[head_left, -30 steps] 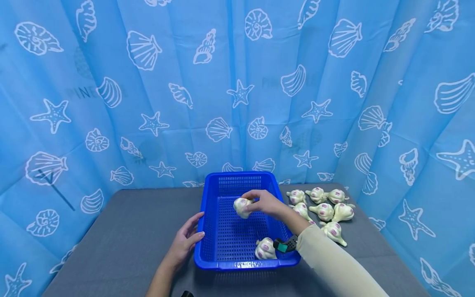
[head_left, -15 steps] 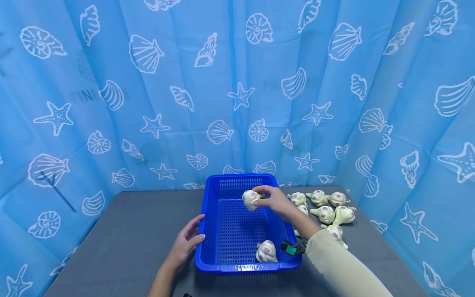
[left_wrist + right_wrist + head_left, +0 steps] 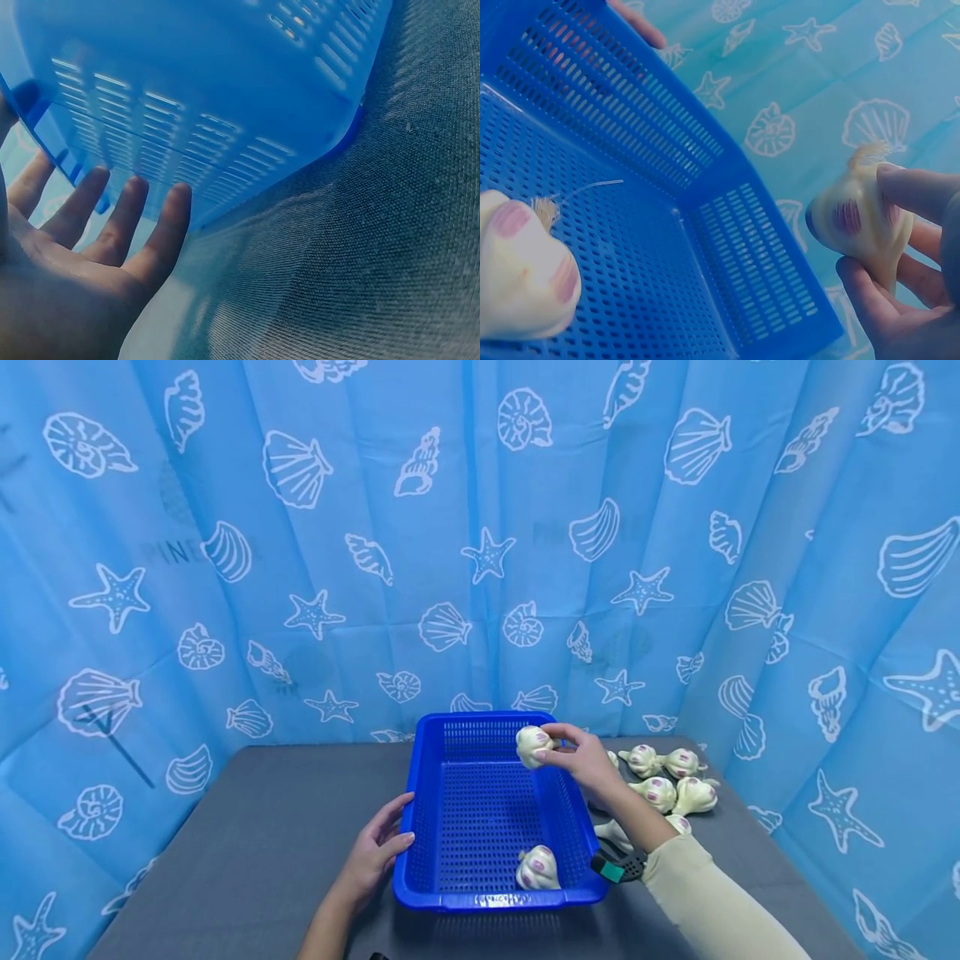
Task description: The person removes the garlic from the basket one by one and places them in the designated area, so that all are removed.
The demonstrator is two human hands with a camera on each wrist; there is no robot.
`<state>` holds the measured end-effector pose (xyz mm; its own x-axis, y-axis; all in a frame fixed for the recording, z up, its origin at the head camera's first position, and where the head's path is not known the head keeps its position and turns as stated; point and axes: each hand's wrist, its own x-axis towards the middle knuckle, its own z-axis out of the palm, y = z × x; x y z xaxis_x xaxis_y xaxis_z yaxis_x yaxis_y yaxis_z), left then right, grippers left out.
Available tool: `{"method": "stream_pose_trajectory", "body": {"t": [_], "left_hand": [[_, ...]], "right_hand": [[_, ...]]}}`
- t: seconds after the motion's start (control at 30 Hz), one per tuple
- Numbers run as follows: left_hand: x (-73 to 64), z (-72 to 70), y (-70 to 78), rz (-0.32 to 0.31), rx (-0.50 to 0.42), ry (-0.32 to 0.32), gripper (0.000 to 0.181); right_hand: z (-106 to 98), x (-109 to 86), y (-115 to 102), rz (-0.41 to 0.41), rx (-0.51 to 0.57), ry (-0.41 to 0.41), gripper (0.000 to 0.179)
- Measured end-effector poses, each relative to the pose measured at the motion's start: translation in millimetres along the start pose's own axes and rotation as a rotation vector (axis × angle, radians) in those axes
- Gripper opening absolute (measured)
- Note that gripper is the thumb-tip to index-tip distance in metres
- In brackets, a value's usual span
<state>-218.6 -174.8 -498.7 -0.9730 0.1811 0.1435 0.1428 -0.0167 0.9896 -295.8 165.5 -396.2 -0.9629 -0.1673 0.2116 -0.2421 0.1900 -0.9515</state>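
Observation:
A garlic bulb [image 3: 533, 747], whitish with purple patches, is pinched between the thumb and fingers of my right hand [image 3: 587, 762]. In the head view it is held up over the basket's back right part. The right wrist view shows the held bulb [image 3: 861, 214] with its root tuft and the fingertips around it. My left hand [image 3: 372, 847] rests at the left side of the blue plastic basket [image 3: 416, 852]. Its spread fingers [image 3: 129, 210] touch the perforated outer wall. Another garlic bulb [image 3: 537, 868] lies inside, in the basket's front right corner.
Several more garlic bulbs [image 3: 696, 794] lie on the grey tabletop [image 3: 300, 827] right of the basket, some partly covered by the right forearm. A blue shell-print curtain [image 3: 480, 635] hangs behind the table and at both sides.
My right hand has carried the pinched garlic bulb from low over the basket's middle up and to the right, towards the back right rim. My left hand stays at the basket's side.

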Motion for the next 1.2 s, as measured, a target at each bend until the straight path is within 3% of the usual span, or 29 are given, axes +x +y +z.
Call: {"method": "stream_pose_trajectory", "body": {"t": [0.3,0.77,1.2], "left_hand": [[-0.4,-0.6,0.5,-0.003,-0.019,0.002,0.055],[2.3,-0.4,-0.2,-0.023,-0.042,-0.013,0.057],[0.8,0.0,-1.6,-0.017,-0.041,0.007,0.055]], "right_hand": [[-26,-11.3,4,0.026,-0.058,0.087,0.053],[-64,-34.8,11,-0.003,-0.156,0.236,0.054],[-95,-58.8,30,0.039,-0.233,0.321,0.057]]}}
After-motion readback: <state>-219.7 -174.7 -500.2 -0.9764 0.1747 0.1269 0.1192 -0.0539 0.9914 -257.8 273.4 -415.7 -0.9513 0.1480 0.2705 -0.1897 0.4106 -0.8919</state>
